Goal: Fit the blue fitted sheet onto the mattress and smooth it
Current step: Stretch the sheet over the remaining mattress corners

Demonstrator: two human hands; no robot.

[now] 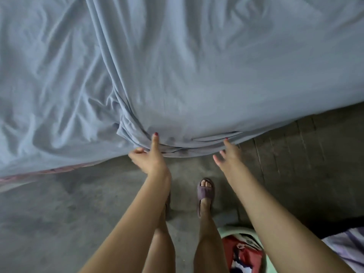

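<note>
Both bare arms reach forward and down, side by side. The left hand (150, 158) points one straight finger ahead, the other fingers loosely curled. The right hand (229, 154) is spread, fingers relaxed and extended, holding nothing visibly.

The blue fitted sheet (177, 66) lies wrinkled over the mattress corner, with a bunched fold running down to the corner's lower edge. The left hand (149, 158) reaches to that edge, one straight finger touching the bunched fabric, while the right hand (229, 154) has spread fingers, one tip at the sheet's hem. Below, a foot in a purple slipper (204, 194) stands on the grey concrete floor (59, 213).
</note>
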